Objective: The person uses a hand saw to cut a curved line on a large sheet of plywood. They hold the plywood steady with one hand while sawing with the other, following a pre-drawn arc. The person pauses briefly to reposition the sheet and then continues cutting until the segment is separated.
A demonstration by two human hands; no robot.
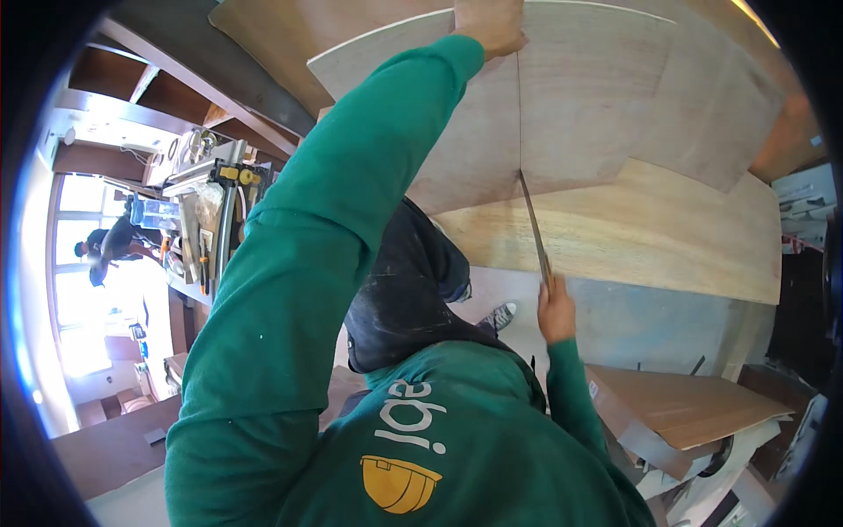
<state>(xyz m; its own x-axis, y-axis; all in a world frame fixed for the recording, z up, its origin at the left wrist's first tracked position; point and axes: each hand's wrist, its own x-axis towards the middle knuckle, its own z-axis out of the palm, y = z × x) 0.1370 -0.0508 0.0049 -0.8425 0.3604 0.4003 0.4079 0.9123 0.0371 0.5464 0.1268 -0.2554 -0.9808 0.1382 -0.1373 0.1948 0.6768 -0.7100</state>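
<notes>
My right hand (pixel 556 309) is closed around the handle of a handsaw (pixel 535 218), whose narrow blade slants up and away. The blade's far end meets a pale plywood sheet (pixel 580 114), at the near end of a thin dark line running across the sheet. Stretched across the view, my left arm reaches to the far part of the sheet, where my left hand (pixel 493 28) rests on the plywood beside that line. The picture's upper edge cuts off part of this hand, and its fingers are mostly hidden. Beneath the sheet lies a yellowish wooden board (pixel 702 237).
A cardboard box (pixel 685 408) stands at lower right. On the left, a cluttered workbench (pixel 206 211) holds tools and wood pieces. Farther left, another person (pixel 114 246) is near bright windows. My shoe (pixel 502 316) shows on the floor below the board.
</notes>
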